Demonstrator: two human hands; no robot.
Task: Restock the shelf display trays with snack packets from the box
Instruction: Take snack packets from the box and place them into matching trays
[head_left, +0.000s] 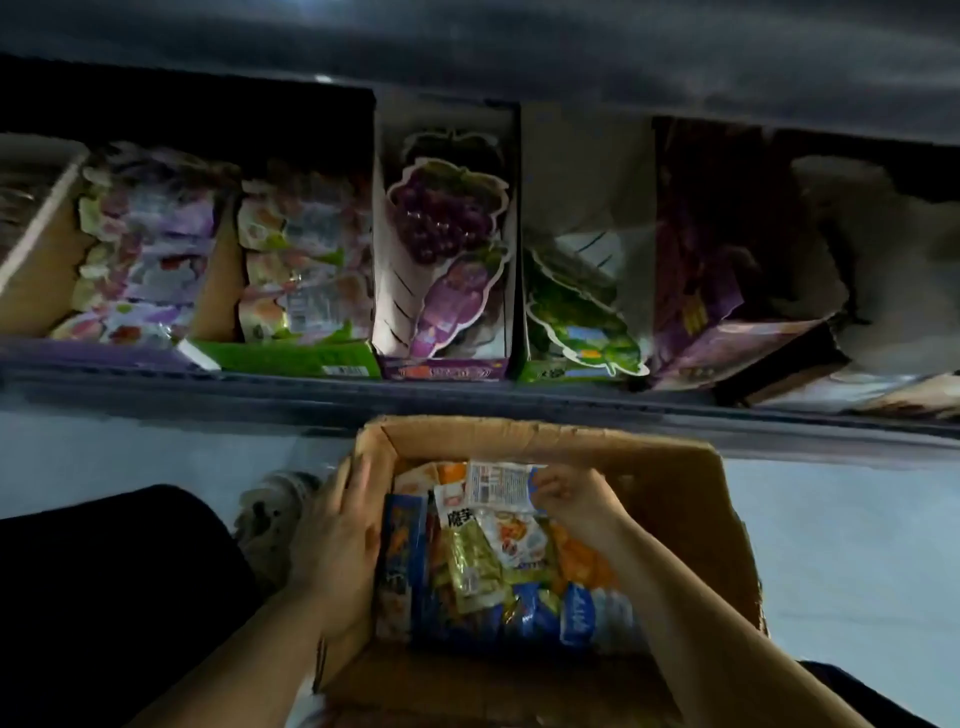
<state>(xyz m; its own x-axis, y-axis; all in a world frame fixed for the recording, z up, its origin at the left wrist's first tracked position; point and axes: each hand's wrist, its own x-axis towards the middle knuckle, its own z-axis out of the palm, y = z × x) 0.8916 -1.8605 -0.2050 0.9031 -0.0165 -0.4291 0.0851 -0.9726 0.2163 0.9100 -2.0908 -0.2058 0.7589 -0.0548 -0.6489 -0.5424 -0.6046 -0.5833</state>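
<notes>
Right hand (570, 500) pinching one packet (500, 482), one box (524, 432)

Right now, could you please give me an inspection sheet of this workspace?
Surface: pale floor, cardboard box standing on it.
Job's things: box holds mixed snack packets; display trays on the shelf, left ones fuller.
Clutter: nothing seen.
Hands: left hand rests flat on the box's left wall; right hand pinches a white packet in the box.
Cables: nothing seen.
Surroundings: dim; a shoe beside the box.
</notes>
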